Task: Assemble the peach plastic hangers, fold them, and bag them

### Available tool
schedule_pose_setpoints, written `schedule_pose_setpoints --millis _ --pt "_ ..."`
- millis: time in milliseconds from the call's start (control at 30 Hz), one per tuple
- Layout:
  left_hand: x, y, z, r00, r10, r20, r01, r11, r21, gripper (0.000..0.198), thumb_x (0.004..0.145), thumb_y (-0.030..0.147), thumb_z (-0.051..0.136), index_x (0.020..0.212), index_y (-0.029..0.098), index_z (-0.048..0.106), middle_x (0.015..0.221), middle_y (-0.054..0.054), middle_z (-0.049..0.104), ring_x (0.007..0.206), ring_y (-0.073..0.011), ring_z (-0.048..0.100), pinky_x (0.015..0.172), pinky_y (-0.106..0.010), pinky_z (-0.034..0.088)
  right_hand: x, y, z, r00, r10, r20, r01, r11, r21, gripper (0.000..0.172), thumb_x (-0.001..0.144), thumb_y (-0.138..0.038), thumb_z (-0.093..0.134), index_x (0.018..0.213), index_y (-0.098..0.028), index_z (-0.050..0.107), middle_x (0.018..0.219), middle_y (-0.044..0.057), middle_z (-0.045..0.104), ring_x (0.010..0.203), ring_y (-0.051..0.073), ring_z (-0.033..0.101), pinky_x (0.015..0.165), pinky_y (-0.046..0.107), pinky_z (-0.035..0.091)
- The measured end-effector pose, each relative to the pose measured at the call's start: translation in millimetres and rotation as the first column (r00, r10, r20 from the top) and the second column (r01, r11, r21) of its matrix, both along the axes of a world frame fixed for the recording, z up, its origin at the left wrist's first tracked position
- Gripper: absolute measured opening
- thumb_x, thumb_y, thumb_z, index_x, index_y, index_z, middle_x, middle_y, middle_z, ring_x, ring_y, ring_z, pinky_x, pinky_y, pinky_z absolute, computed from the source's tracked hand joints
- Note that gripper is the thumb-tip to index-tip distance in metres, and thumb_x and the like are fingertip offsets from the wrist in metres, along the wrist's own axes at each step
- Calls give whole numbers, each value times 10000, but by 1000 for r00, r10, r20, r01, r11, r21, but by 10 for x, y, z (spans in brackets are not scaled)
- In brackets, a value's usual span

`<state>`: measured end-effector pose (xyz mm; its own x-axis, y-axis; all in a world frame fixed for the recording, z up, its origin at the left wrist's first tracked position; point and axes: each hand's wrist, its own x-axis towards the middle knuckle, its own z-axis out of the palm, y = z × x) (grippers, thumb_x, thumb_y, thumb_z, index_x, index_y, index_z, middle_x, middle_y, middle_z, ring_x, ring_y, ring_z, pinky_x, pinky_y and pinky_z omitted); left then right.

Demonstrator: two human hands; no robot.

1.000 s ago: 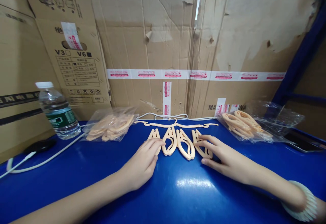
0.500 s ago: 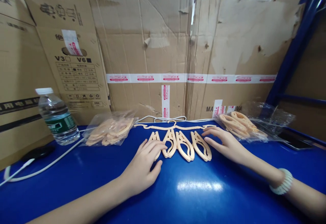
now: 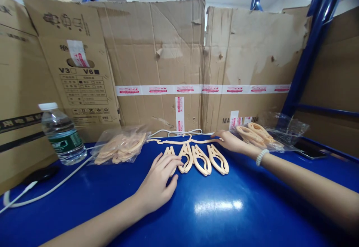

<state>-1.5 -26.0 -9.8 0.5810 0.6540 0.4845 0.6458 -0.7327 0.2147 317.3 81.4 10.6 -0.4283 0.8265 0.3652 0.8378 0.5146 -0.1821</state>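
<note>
Several peach plastic clips lie side by side on the blue table. Behind them lies a thin peach hanger bar. My left hand rests flat on the table, fingers spread, fingertips on the leftmost clip. My right hand, with a white bead bracelet on the wrist, reaches far out and touches the right end of the hanger bar. It lies next to a clear bag of peach parts. Neither hand grips anything.
A second clear bag of peach parts lies at the left, beside a water bottle. A white cable runs over the table's left side. Cardboard boxes wall the back. A dark phone lies at the right by a blue rack post.
My right hand has left the rightmost clip and moved back and right to the end of the hanger bar. My left hand has stayed almost still. The camera has tilted up.
</note>
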Motion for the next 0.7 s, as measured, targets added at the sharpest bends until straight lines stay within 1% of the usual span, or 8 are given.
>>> schedule_pose_setpoints --millis 100,167,267,367,467,533,600,700 --pt "-3 4 -22 1000 -16 11 16 1000 6 410 812 70 453 1176 232 545 1235 -77 621 1223 -240 516 1114 -572 253 -65 185 -19 998 21 61 -17 998 -68 196 916 -161 529 1028 -139 688 1089 127 698 1055 246 631 956 401 472" --pt "-2 -5 -28 1000 -23 12 23 1000 16 411 810 69 459 1177 231 547 1245 -80 615 1219 -238 519 1117 -567 248 -105 261 -40 994 39 99 -27 993 -115 172 936 -229 559 1050 -145 658 1083 90 680 996 211 641 903 406 506" --pt "5 -16 -23 1000 -23 18 23 999 27 410 810 64 458 1173 231 550 1261 -88 606 1218 -233 520 1119 -554 247 -128 314 -45 990 36 135 -13 987 -161 234 943 -319 569 1112 -163 614 1118 65 641 940 188 639 825 398 540" --pt "11 -10 -12 999 -35 30 34 999 30 397 808 64 458 1157 228 555 1241 -90 614 1217 -237 518 1110 -544 264 -110 320 9 988 19 151 9 983 -181 248 943 -327 568 1127 -165 607 1124 66 634 927 188 639 804 384 547" --pt "11 3 -4 997 -63 55 61 998 33 367 798 59 461 1114 213 566 1198 -91 629 1200 -244 525 1096 -524 294 -81 271 124 990 5 143 20 985 -172 193 929 -312 586 1014 -149 645 997 47 676 846 170 652 769 353 544" --pt "8 6 4 994 -76 82 73 997 35 357 788 52 463 1092 204 571 1174 -92 638 1191 -249 531 1093 -514 303 -57 200 220 993 -1 122 20 989 -150 122 894 -242 602 902 -145 674 835 36 711 760 169 666 726 304 526" --pt "7 0 19 989 -79 125 75 997 29 360 786 53 465 1094 204 577 1169 -91 642 1191 -256 532 1089 -508 312 -17 102 321 996 -4 93 15 993 -121 98 846 -179 587 844 -155 682 711 31 720 690 176 675 668 263 503" --pt "9 -17 64 972 -46 229 52 998 -22 334 807 84 470 1092 207 592 1164 -90 641 1179 -265 542 1053 -484 370 85 -83 463 999 -19 41 22 998 -57 115 814 -178 547 849 -174 657 681 29 721 651 183 678 620 253 484"
